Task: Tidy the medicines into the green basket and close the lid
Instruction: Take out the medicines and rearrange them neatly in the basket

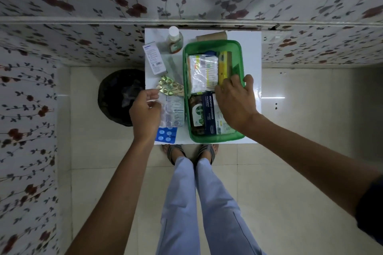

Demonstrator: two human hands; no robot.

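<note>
The green basket (211,44) stands open on the small white table (251,51). Inside lie a clear packet (204,72), a yellow box (223,64), a brown Dettol bottle (195,114) and a dark blue dressings box (209,114). My right hand (235,101) rests over the basket's right side, fingers on the yellow box and thumb on the rim. My left hand (146,113) pinches the edge of a silver blister strip (175,113) on the table. A gold blister strip (171,87), a blue blister strip (167,134), a white box (153,59) and a small bottle (174,40) lie outside the basket.
A cardboard roll (211,37) lies behind the basket by the wall. A black bin (121,95) stands on the floor left of the table. My feet (190,151) are at the table's front edge. Flowered walls close in behind and to the left.
</note>
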